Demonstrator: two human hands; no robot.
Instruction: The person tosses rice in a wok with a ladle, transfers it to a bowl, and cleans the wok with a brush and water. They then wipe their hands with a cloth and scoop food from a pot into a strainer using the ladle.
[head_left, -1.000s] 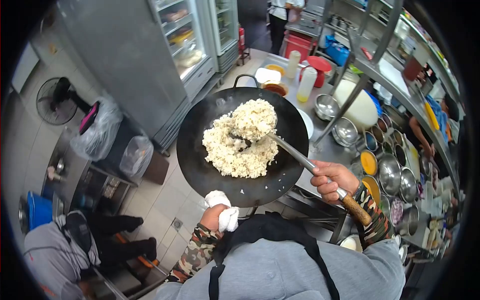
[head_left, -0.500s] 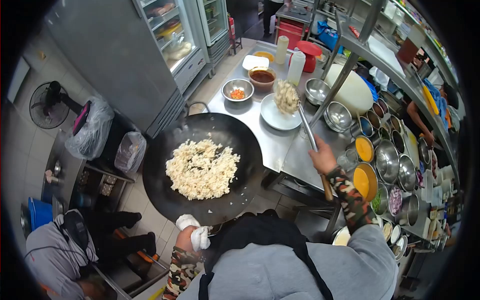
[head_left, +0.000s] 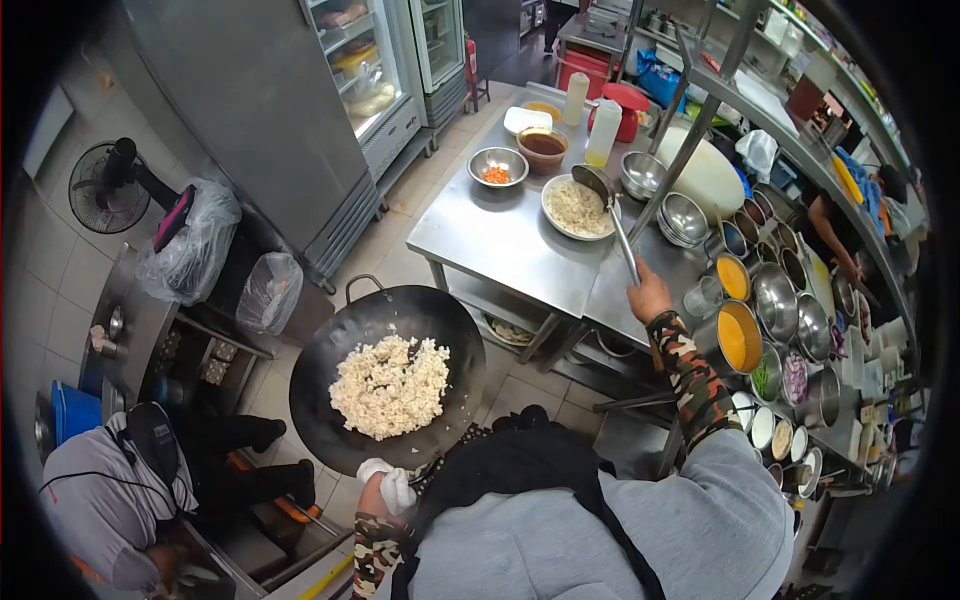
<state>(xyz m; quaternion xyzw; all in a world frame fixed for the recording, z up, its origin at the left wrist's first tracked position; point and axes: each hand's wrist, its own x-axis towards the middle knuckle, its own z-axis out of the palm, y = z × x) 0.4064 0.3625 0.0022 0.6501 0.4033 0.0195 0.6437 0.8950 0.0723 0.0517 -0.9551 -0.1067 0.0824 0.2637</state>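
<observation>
Refrigerator (head_left: 265,120): tall steel cabinet, far left, with glass-door units beyond it.

Counter (head_left: 490,240): steel top, centre to far right, with a lower shelf beneath.

Wok (head_left: 445,335): large, black and round, held out over the tiled floor to the near left of the counter, well clear of it. One loop handle shows on its far rim.

Co-worker (head_left: 100,490): a person in a grey top, near left corner, bent low.

Rice (head_left: 390,387): a pale heap in the middle of the wok.

Plate (head_left: 577,208): white, on the far right part of the counter, carrying a portion of the same rice.

Ladle (head_left: 620,240): long metal handle, with its bowl at the far edge of the plate.

Right hand (head_left: 648,298): camouflage sleeve, grip clamped on the near end of the ladle handle, above the counter's right edge.

Left hand (head_left: 371,497): grip clamped on the wok's near handle through a white cloth (head_left: 393,482).

Steel bowl (head_left: 497,165): on the counter left of the plate, holding orange bits.

Sauce bowl (head_left: 543,146): just beyond the steel bowl, filled with dark brown liquid.
</observation>
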